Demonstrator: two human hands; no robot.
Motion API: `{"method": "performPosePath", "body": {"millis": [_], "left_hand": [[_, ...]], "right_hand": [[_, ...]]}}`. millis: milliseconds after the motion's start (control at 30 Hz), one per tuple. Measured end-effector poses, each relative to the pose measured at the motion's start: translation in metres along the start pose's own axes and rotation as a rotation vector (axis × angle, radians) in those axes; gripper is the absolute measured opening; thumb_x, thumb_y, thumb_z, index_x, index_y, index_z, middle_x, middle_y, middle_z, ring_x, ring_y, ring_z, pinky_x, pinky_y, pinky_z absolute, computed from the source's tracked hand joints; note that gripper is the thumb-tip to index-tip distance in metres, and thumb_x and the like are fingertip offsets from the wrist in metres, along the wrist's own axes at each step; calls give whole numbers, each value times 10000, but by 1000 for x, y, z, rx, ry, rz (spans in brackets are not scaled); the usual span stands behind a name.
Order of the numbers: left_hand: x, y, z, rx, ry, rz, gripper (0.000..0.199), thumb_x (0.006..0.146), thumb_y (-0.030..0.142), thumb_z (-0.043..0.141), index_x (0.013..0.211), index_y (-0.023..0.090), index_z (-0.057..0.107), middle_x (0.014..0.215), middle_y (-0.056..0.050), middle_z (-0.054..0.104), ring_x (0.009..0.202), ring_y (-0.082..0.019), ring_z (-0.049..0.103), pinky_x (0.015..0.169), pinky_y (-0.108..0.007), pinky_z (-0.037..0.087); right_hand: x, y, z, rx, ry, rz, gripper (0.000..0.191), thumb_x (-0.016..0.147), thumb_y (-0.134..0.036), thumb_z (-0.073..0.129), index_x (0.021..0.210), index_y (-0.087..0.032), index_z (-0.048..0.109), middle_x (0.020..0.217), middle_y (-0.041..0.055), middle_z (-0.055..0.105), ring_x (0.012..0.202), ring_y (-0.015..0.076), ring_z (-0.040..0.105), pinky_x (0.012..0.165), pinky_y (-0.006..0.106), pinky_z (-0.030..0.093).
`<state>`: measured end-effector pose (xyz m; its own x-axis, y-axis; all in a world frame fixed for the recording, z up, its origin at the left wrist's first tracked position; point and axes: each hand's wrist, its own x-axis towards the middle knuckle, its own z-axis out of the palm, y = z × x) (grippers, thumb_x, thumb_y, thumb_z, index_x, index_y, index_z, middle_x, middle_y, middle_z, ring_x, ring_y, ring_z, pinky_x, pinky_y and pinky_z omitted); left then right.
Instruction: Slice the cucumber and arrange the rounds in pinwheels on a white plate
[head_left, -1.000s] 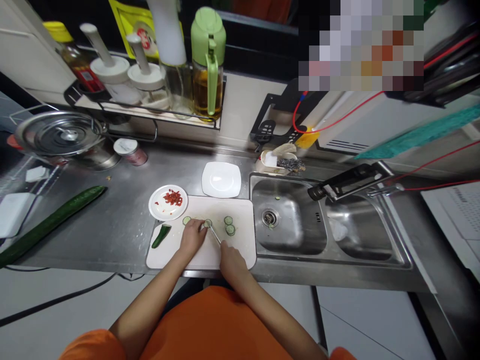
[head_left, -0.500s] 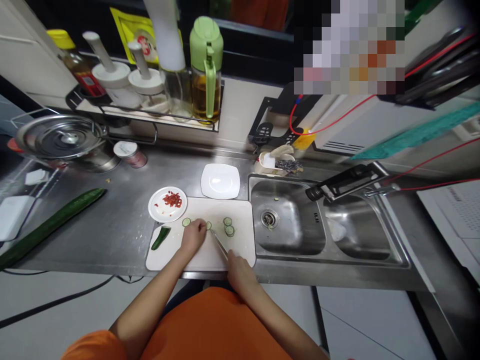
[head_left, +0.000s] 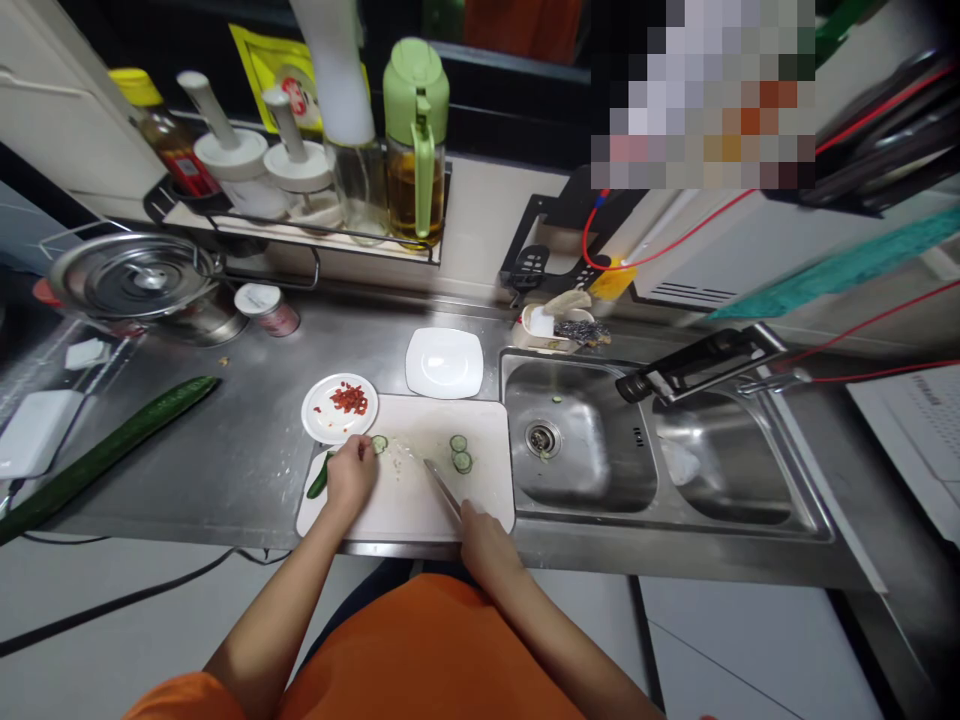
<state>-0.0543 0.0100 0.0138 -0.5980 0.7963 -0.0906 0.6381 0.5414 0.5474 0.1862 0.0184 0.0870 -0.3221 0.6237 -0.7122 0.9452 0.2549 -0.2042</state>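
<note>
Left hand (head_left: 351,482) has moved leftward, fingers (head_left: 367,449) curled, hold unclear; right hand (head_left: 489,545) grips the knife (head_left: 442,487).

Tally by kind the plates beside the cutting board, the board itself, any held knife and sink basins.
Plates: 2 (round plate, square plate)
Cutting board: 1
Knife: 1, in the right hand
Sink basins: 2 (left basin, right basin)
Total: 6

Kitchen: steel double sink (head_left: 581,440), cutting board (head_left: 405,510), oil bottle (head_left: 416,150), lidded pot (head_left: 135,280).
</note>
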Motion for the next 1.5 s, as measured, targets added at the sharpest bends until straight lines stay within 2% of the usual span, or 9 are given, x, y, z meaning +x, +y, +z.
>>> {"method": "performPosePath", "body": {"millis": [233, 400, 500, 600, 700, 800, 933, 1200, 1500], "left_hand": [[2, -1, 1, 173, -43, 42, 204, 831, 237, 417, 835, 177, 612, 692, -62, 627, 637, -190, 573, 630, -277, 389], [6, 6, 3, 142, -27, 139, 217, 835, 275, 442, 878, 175, 630, 849, -88, 641, 756, -201, 594, 719, -300, 442], [13, 27, 13, -4, -138, 289, 215, 811, 265, 493, 942, 188, 645, 928, -69, 647, 852, -190, 597, 808, -299, 460], [21, 60, 30, -75, -333, 439, 245, 791, 235, 536, 1005, 210, 654, 948, -48, 645, 861, -169, 599, 810, -274, 466], [26, 89, 50, -52, -475, 550, 289, 779, 191, 545, 1047, 212, 652, 948, -48, 627, 871, -164, 596, 813, -260, 459], [29, 103, 65, 44, -551, 583, 324, 772, 148, 517, 1058, 210, 654, 970, -59, 608, 884, -173, 589, 807, -266, 453], [30, 104, 74, 87, -595, 628, 294, 765, 111, 483, 966, 207, 674, 966, -63, 596, 881, -176, 582, 795, -269, 446], [28, 104, 70, 53, -576, 638, 181, 727, 92, 495, 808, 185, 627, 825, -47, 595, 818, -176, 547, 740, -274, 426], [28, 85, 44, -104, -567, 438, 142, 754, 164, 507, 781, 171, 646, 705, -1, 624, 689, -125, 549, 676, -228, 409]], "right_hand": [[1, 3, 3, -22, 20, -6, 385, 809, 2, 370, 1147, -153, 470, 877, 94, 623, 907, 211, 609, 666, 238, 384], [0, 5, 5, -8, 18, -18, 372, 820, -6, 390, 1151, -157, 469, 885, 98, 626, 909, 207, 603, 703, 236, 390], [-2, 7, 6, -21, 32, -26, 365, 834, -9, 374, 1154, -153, 472, 906, 111, 629, 935, 208, 596, 738, 241, 399], [-3, 8, 6, -39, 44, -45, 386, 843, -13, 369, 1193, -152, 455, 939, 123, 630, 958, 212, 594, 761, 250, 409], [-4, 10, 5, -53, 30, -45, 413, 835, 5, 356, 1212, -140, 442, 951, 131, 633, 960, 213, 600, 758, 254, 419], [-4, 10, 5, -43, 19, -38, 413, 830, 10, 342, 1201, -136, 450, 932, 129, 638, 946, 216, 609, 736, 256, 429], [-5, 11, 6, -25, 23, -35, 418, 838, 0, 342, 1215, -149, 441, 936, 125, 641, 946, 230, 613, 725, 270, 437], [-4, 12, 7, -13, 4, -24, 446, 834, -1, 352, 1255, -132, 425, 980, 146, 636, 972, 231, 603, 752, 273, 434], [-3, 14, 6, -27, 7, -31, 437, 815, 11, 324, 1208, -135, 451, 945, 139, 635, 966, 231, 601, 725, 266, 427]]}}
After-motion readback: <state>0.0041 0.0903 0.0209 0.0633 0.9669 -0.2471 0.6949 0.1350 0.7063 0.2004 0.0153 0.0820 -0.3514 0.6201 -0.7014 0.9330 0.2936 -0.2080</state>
